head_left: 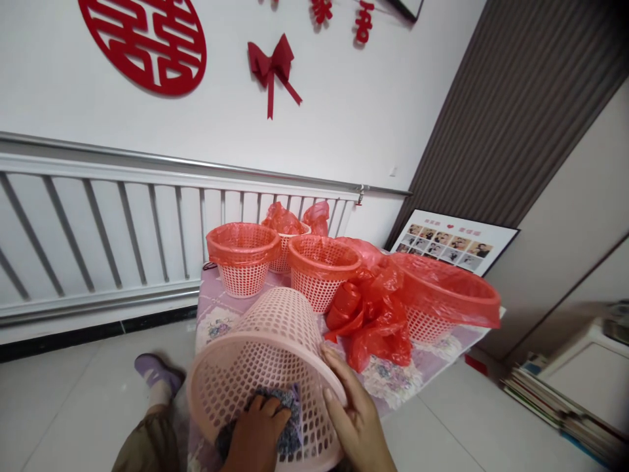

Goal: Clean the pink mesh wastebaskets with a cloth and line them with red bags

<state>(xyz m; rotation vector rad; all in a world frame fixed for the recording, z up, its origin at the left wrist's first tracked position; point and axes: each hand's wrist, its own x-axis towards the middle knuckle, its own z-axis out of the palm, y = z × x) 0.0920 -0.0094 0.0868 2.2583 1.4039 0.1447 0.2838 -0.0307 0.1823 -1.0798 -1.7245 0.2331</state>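
Note:
A pink perforated plastic basket [289,321] lies tipped on its side at the front of the table, its wide mouth facing me. Inside it, my left hand [260,429] presses a dark blue-grey cloth [289,398] against the wall, fingers curled over it. My right hand [354,413] grips the basket's right rim, thumb on the inner side and fingers outside. Just behind are a basket with a red plastic bag liner [322,278] and a crumpled heap of red plastic bags [376,314].
More red-lined baskets stand on the table, one at the back left [243,272] and a wide one at the right [430,324]. A flowered tablecloth [393,380] covers the table. A white radiator [113,229] runs along the wall. A framed photo board [452,239] leans behind.

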